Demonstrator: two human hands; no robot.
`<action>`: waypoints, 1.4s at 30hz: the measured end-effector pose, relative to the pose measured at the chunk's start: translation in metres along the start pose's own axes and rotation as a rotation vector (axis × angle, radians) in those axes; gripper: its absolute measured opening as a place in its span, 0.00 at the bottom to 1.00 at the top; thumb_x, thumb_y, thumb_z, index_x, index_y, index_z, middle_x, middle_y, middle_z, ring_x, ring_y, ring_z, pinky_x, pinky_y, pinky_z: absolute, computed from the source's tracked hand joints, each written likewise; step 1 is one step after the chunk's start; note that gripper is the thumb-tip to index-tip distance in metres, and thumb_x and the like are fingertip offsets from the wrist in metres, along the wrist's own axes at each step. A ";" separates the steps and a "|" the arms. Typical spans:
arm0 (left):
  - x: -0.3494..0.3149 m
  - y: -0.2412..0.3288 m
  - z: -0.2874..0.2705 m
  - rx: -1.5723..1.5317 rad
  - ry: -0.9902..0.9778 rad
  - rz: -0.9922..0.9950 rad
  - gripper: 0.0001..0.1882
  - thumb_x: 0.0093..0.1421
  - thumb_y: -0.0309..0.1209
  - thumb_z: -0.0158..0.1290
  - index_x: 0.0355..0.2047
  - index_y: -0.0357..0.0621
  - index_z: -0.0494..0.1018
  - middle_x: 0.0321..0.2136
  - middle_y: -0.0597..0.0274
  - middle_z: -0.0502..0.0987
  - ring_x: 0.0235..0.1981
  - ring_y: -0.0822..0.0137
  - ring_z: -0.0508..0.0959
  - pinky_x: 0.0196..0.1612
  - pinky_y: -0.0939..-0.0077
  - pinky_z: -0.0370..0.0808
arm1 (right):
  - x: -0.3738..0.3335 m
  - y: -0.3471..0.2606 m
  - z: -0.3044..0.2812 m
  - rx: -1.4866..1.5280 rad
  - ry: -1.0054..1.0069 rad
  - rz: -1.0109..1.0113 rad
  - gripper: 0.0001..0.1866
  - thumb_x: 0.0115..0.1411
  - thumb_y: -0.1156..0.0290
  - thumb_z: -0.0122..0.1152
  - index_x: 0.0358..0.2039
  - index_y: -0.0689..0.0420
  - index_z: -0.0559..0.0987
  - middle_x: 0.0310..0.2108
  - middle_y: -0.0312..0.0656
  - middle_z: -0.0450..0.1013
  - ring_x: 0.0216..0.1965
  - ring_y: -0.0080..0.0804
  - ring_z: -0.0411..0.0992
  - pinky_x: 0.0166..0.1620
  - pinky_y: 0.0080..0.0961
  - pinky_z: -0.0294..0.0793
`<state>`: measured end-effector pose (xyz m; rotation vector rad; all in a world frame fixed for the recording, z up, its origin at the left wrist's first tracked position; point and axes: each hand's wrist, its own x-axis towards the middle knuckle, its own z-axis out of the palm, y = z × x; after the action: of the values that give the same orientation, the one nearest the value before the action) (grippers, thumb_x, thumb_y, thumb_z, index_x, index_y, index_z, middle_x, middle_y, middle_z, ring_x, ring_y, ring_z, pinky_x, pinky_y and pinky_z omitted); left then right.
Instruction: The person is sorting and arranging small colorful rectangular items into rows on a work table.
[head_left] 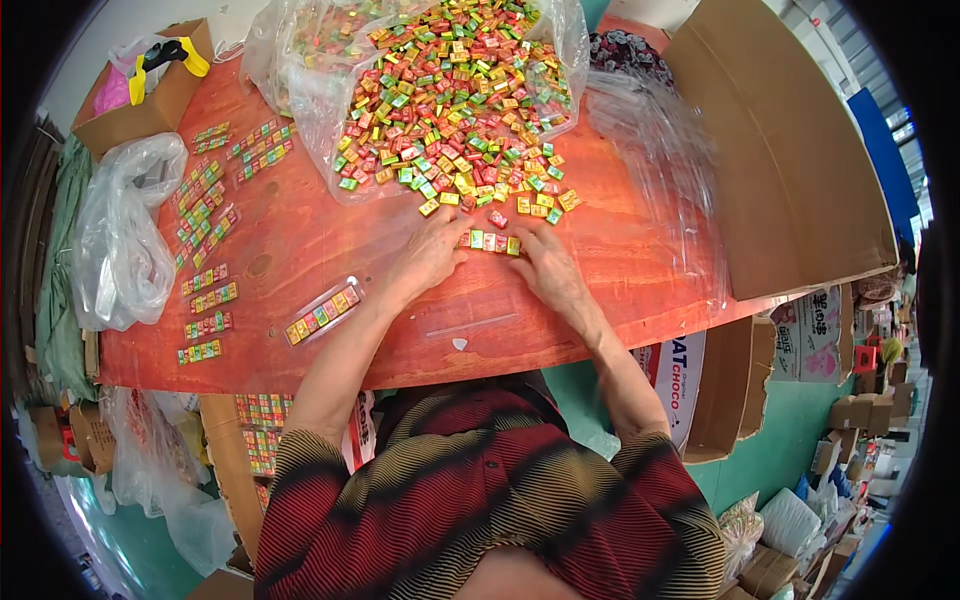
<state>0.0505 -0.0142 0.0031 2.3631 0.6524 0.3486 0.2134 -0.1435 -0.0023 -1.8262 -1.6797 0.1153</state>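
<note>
Lining up a short row of candies (489, 241) on the red surface (300, 250): left hand (428, 255) and right hand (545, 265) open, fingertips pressing row ends. Next, probably squaring it before sleeving.

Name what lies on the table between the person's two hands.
In the head view, a short row of small wrapped candies lies on the red table between the left hand and the right hand, fingertips at its ends.

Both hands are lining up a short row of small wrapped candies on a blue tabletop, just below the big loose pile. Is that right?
Not quite: the tabletop is reddish-orange, not blue. The head view shows the left hand and right hand at the short row of candies, just below the big loose pile.
</note>
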 end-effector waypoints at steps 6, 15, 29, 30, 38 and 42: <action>0.000 -0.002 0.001 0.004 0.005 0.085 0.24 0.44 0.19 0.55 0.44 0.39 0.68 0.41 0.54 0.66 0.45 0.55 0.68 0.46 0.69 0.67 | 0.007 -0.010 -0.003 0.025 -0.192 0.086 0.20 0.48 0.75 0.58 0.44 0.61 0.70 0.37 0.48 0.66 0.41 0.45 0.66 0.42 0.33 0.68; 0.003 0.000 -0.004 0.047 -0.081 -0.001 0.18 0.44 0.21 0.56 0.39 0.43 0.73 0.34 0.55 0.68 0.38 0.55 0.71 0.41 0.67 0.69 | 0.009 -0.008 0.000 0.024 -0.161 0.040 0.17 0.49 0.76 0.57 0.41 0.61 0.72 0.38 0.49 0.67 0.40 0.46 0.67 0.42 0.34 0.68; -0.075 0.055 0.014 0.099 0.162 -0.192 0.16 0.45 0.26 0.56 0.36 0.39 0.70 0.29 0.50 0.66 0.34 0.52 0.71 0.34 0.63 0.69 | -0.030 -0.038 -0.013 0.117 -0.196 -0.033 0.16 0.48 0.76 0.58 0.40 0.62 0.72 0.37 0.49 0.68 0.39 0.46 0.67 0.41 0.34 0.68; -0.087 0.057 0.018 0.093 0.190 -0.192 0.16 0.45 0.26 0.56 0.36 0.38 0.69 0.28 0.49 0.66 0.34 0.51 0.70 0.34 0.62 0.68 | -0.038 -0.041 -0.010 0.121 -0.200 -0.033 0.16 0.48 0.76 0.58 0.40 0.62 0.72 0.37 0.49 0.68 0.39 0.46 0.67 0.41 0.34 0.68; -0.121 0.053 0.042 0.538 0.324 0.075 0.28 0.47 0.38 0.54 0.46 0.33 0.65 0.39 0.46 0.68 0.38 0.53 0.69 0.39 0.59 0.65 | -0.086 -0.053 0.004 -0.110 -0.139 -0.128 0.29 0.46 0.69 0.60 0.48 0.67 0.65 0.51 0.53 0.60 0.53 0.50 0.57 0.55 0.42 0.55; -0.128 0.058 0.041 0.536 0.219 -0.014 0.34 0.49 0.46 0.51 0.48 0.30 0.61 0.47 0.41 0.63 0.50 0.48 0.63 0.48 0.51 0.59 | -0.096 -0.063 0.003 -0.088 -0.360 -0.071 0.42 0.46 0.56 0.59 0.54 0.71 0.56 0.59 0.57 0.46 0.62 0.52 0.42 0.61 0.45 0.41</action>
<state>-0.0196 -0.1427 -0.0002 2.8484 0.9611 0.4775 0.1402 -0.2320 -0.0068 -1.8911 -2.0212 0.3638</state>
